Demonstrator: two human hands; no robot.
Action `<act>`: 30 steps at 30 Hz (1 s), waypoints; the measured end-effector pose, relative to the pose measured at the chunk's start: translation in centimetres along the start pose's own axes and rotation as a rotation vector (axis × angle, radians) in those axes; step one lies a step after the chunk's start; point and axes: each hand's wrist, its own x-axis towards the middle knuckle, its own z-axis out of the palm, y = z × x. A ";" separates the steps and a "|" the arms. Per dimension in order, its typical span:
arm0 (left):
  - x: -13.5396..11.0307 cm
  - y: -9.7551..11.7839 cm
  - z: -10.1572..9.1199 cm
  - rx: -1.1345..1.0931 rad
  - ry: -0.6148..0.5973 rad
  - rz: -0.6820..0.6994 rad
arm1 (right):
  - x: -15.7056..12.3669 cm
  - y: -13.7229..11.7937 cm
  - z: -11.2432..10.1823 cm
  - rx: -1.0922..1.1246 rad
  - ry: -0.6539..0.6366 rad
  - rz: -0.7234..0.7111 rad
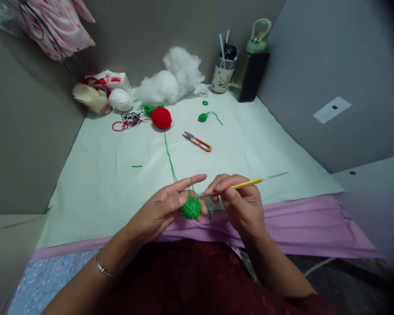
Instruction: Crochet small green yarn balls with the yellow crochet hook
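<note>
left hand (166, 205): pinching green piece (191, 208), forefinger out, yarn (170, 159) over it
right hand (238, 199): closed round hook (249, 182), tip at piece

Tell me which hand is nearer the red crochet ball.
Left. The left hand, holding the green crochet piece, lies nearly straight back from the red crochet ball; the right hand, holding the hook, is farther right.

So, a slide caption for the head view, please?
The left hand holds a green crochet piece; the right hand holds a yellow-handled hook at it.
</note>
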 end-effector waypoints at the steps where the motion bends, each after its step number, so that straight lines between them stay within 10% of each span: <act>1: 0.0 0.0 -0.1 0.000 -0.015 0.009 | 0.1 -0.1 0.0 0.027 0.008 0.017; 30: -0.3 1.1 0.3 0.662 0.276 0.166 | -0.1 -0.1 0.5 0.065 -0.063 0.023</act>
